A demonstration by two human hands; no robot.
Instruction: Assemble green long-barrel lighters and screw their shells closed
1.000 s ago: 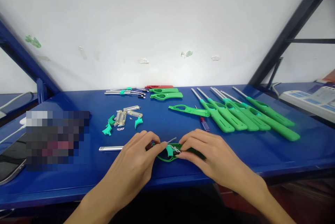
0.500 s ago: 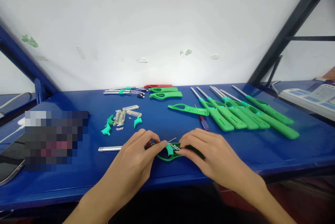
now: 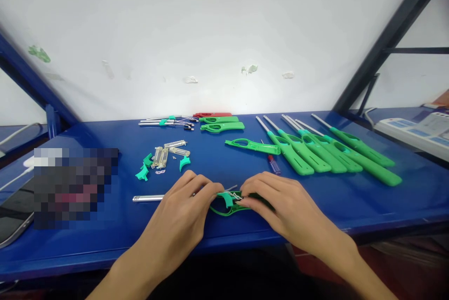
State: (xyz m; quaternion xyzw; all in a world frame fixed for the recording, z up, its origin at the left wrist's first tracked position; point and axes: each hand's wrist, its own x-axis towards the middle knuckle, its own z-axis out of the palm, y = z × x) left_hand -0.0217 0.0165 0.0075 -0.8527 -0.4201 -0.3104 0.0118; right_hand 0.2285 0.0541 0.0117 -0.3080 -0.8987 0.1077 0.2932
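An opened green gas lighter shell half [image 3: 224, 214] lies near the table's front edge, inner side up. A silver lighter tube [image 3: 148, 198] sticks out to its left. My left hand [image 3: 184, 209] is closed around the shell's tube end, its thumb and index finger by the teal trigger [image 3: 228, 200] set in the shell. My right hand [image 3: 280, 199] pinches the handle part beside the white wires [image 3: 234, 195] and a small dark piece. Fingers hide much of the inside. A thin rod [image 3: 231, 188] shows behind the trigger.
Several assembled green lighters [image 3: 317, 150] lie at right, near a loose shell half [image 3: 252, 146] and a screwdriver [image 3: 273, 164]. Clear fuel tanks [image 3: 160, 157] and teal triggers [image 3: 142, 173] lie at left. Tubes with wires [image 3: 157, 123] and shells [image 3: 222, 126] are along the wall.
My left thumb and index finger have drawn back slightly to the left from the teal trigger, showing more of it. My right hand has barely moved.
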